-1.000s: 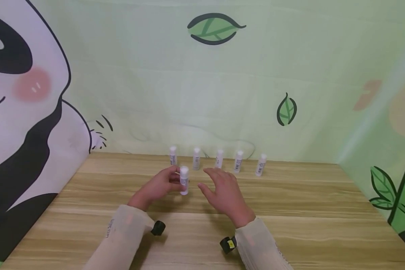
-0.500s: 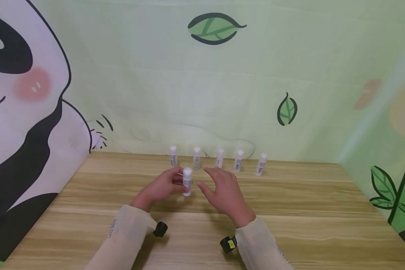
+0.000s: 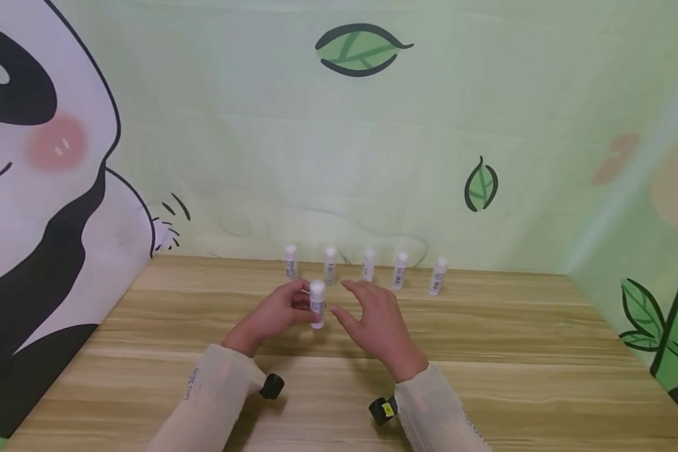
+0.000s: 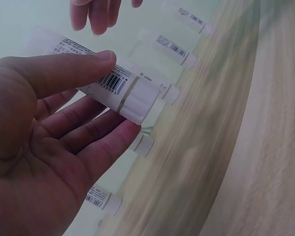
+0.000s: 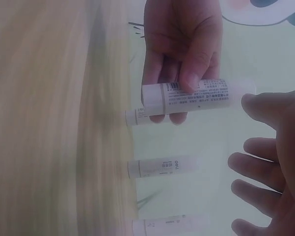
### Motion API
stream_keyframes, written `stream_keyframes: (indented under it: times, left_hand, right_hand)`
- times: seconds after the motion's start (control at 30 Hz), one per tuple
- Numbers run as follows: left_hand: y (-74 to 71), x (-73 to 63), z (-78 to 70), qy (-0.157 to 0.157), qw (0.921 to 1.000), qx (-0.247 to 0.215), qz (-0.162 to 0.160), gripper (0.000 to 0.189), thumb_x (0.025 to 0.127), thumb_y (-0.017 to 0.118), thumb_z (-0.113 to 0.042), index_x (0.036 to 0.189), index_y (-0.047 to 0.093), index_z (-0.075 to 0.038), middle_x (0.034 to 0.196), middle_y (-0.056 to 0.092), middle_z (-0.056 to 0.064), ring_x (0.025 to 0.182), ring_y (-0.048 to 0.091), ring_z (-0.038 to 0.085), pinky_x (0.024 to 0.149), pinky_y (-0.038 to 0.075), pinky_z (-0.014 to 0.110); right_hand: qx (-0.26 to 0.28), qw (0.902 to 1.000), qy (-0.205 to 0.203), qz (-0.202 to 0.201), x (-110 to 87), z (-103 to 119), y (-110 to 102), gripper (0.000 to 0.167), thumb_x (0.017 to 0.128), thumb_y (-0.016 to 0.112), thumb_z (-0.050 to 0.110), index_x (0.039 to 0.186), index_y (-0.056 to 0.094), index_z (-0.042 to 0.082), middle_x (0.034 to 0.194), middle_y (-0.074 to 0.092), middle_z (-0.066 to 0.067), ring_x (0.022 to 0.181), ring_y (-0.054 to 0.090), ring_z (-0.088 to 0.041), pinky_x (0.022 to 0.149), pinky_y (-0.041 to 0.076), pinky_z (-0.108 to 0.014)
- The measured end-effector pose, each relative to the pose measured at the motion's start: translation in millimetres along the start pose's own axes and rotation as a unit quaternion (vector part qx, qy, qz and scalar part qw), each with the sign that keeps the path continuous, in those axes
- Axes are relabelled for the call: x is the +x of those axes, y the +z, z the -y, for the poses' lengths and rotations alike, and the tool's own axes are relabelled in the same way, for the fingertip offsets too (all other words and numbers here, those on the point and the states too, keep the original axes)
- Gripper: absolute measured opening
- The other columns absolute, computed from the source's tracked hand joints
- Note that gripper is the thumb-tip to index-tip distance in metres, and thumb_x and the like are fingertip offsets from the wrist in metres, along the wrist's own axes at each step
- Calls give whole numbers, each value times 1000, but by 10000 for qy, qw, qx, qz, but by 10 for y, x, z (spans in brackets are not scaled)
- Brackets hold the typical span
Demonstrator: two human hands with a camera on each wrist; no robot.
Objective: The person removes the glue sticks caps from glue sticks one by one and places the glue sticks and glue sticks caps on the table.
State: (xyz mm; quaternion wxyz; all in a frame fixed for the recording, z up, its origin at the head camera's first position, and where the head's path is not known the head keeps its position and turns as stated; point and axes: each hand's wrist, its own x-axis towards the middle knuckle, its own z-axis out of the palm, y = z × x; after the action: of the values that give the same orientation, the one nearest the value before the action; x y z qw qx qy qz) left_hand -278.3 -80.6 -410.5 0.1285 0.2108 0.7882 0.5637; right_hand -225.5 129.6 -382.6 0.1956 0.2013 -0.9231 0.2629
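My left hand [image 3: 274, 314] pinches a white glue stick [image 3: 317, 304] between thumb and fingers. It is held upright, in front of the row of others. In the left wrist view, the thumb lies across the printed label of the held stick [image 4: 115, 88], near its barcode. To the right, my right hand [image 3: 380, 323] holds nothing; its fingers are spread and relaxed. A small gap separates its thumb from the glue stick in the head view. The right wrist view shows the right thumb [image 5: 265, 105] close to one end of the stick.
Several more white glue sticks stand upright in a row near the table's back edge, from the leftmost stick [image 3: 290, 262] to the rightmost stick [image 3: 437, 276]. Behind the wooden table [image 3: 503, 358] hangs a green cloth backdrop [image 3: 231, 157] printed with leaves and a panda.
The left hand has shifted slightly to the right with the glue stick, bringing it nearer the right hand. The right hand and the row of sticks have stayed in place.
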Motion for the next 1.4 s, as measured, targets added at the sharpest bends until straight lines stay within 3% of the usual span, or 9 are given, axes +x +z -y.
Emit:
stream_keyframes:
  times: [0.47, 0.77, 1.4]
  left_hand:
    - [111, 3, -48, -16, 9999, 20, 141, 35, 85, 73, -9, 115, 55, -7, 112, 71, 13, 105, 67, 21, 91, 52, 39]
    - [223, 27, -39, 219, 9993, 111, 274, 35, 84, 75, -12, 114, 57, -7, 110, 71, 12, 102, 67, 19, 86, 53, 33]
    - [270, 20, -94, 336, 9993, 53, 155, 34, 85, 73, -10, 115, 57, -7, 109, 71, 13, 103, 67, 20, 87, 54, 35]
  right_hand:
    - [422, 9990, -102, -80, 2, 2, 3, 49, 88, 71, 35, 128, 61, 9, 124, 66, -10, 118, 60, -28, 101, 46, -48]
    - [551, 9983, -158, -33, 3, 12, 2, 50, 83, 77, 30, 126, 62, 8, 121, 67, -9, 115, 62, -27, 99, 49, -44]
    - [526, 9985, -142, -19, 6, 14, 3, 51, 83, 77, 30, 126, 63, 10, 124, 67, -7, 117, 61, -25, 100, 49, -42]
